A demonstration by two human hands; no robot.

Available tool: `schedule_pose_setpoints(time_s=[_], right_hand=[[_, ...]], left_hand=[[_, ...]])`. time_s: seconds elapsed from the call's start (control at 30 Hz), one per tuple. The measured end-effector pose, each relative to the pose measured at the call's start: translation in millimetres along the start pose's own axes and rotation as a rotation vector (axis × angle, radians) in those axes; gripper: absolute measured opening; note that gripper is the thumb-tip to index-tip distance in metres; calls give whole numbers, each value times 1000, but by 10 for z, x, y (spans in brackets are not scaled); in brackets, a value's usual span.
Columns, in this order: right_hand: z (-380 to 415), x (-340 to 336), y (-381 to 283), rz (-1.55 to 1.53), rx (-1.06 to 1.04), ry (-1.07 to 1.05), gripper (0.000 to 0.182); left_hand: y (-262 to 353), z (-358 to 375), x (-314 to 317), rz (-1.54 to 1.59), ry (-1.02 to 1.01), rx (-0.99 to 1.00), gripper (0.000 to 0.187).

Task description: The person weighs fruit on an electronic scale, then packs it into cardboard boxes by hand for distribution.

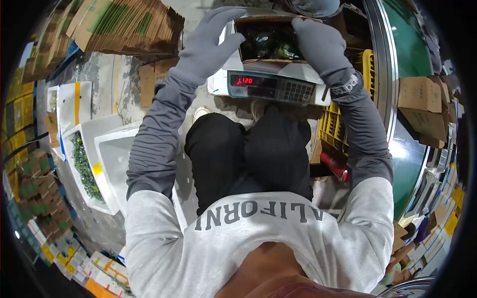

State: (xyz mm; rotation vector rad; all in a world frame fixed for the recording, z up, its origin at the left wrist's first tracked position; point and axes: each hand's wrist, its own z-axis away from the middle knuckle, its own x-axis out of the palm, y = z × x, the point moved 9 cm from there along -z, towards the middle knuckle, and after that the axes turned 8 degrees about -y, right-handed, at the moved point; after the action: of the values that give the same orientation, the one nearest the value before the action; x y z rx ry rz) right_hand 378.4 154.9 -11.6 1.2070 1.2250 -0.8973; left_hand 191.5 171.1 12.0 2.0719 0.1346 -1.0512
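Cardboard dominates the scene: flattened sheets (124,25) fan out in a ribbed stack at eleven o'clock, and folded boxes (422,102) sit at three o'clock beside a curved green belt (412,44) with a shiny metal rim. White foam tubs (117,149) stand on the floor at nine o'clock, one holding small dark-green produce (84,166). A yellow slotted plastic crate (338,129) shows at two o'clock.

At twelve o'clock a white scale (271,84) with a red lit readout and keypad carries a small open cardboard box (271,42) filled with glossy, dark-green produce. The box rests on the scale's platter, held from both sides. The left hand (206,42), in a grey knit glove, lies against the box's left wall with its fingers spread over the top edge. The right hand (320,42), gloved alike, clasps the right wall, fingers curled over the rim.

Judging by its thin walls, the box will probably flex if squeezed and sag if lifted by one side. Loaded, it seems moderately heavy. The safest hold looks to be both side walls low down, or beneath the base.
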Motion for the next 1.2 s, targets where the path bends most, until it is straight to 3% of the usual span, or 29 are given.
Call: schedule_pose_setpoints(time_s=[0.03, 0.1, 0.13, 0.2, 0.23, 0.27, 0.3, 0.33, 0.43, 0.47, 0.53, 0.67, 0.7, 0.73, 0.83, 0.87, 0.97, 1.03, 1.1, 1.17, 1.2], right_hand=[[-25, -82, 31, -41, 20, -73, 18], [54, -638, -6, -29, -20, -27, 18], [38, -934, 32, -99, 167, -222, 27], [37, -1322, -90, -341, 176, -150, 34], [83, -1514, -173, -504, -15, 118, 30], [148, -1617, -237, -579, -118, 253, 27], [233, -1712, -302, -637, -231, 380, 24], [234, -1714, -400, -617, -254, 373, 22], [181, -1701, -381, -805, -377, 365, 23], [201, -1665, -294, -780, -405, 451, 24], [177, -1382, -16, -1138, -159, 246, 25], [423, -481, 552, -1194, 138, -29, 29], [480, -347, 642, -1247, 229, -81, 32], [514, -333, 664, -1276, 215, -71, 31], [563, -226, 777, -1244, 302, -96, 30], [494, -138, 783, -1298, 171, -130, 29], [224, -316, 379, -869, -99, -61, 28], [5, -287, -82, -644, -26, -232, 21], [-267, 41, -539, -407, -180, -313, 26], [-466, 527, -829, -297, -234, -277, 27], [-590, 506, -830, -328, -262, -190, 26]], left_hand=[[15, 9, -22, 37, -12, -24, 51], [71, 1, -82, 113, -35, -75, 53], [116, -12, -100, 209, -22, -60, 56], [216, -55, -101, 401, -1, -20, 61], [206, -63, -29, 700, -44, -40, 65], [214, -58, 54, 1001, -91, -61, 69], [352, -83, 23, 1157, -61, -91, 77], [490, -106, -9, 1312, -23, -119, 86], [237, 240, -314, 1016, 130, -292, 50], [107, 431, -423, 1148, 211, -317, 46], [-138, 954, -787, 935, 372, -363, 48], [-476, 2443, -1262, 551, 592, -800, 48], [-559, 2795, -1375, 419, 524, -804, 47], [-702, 3269, -1370, 347, 509, -1024, 48], [-477, 3576, -1415, -800, -161, -1234, 51], [-464, 3527, -1412, -743, -72, -1191, 50], [-443, 3076, -1335, -451, 171, -1014, 49], [-582, 2515, -1135, -120, 297, -836, 48], [-560, 1735, -771, -2, 235, -539, 44], [-84, 850, -466, -108, 109, -339, 41], [39, 558, -313, -15, 79, -268, 38]])
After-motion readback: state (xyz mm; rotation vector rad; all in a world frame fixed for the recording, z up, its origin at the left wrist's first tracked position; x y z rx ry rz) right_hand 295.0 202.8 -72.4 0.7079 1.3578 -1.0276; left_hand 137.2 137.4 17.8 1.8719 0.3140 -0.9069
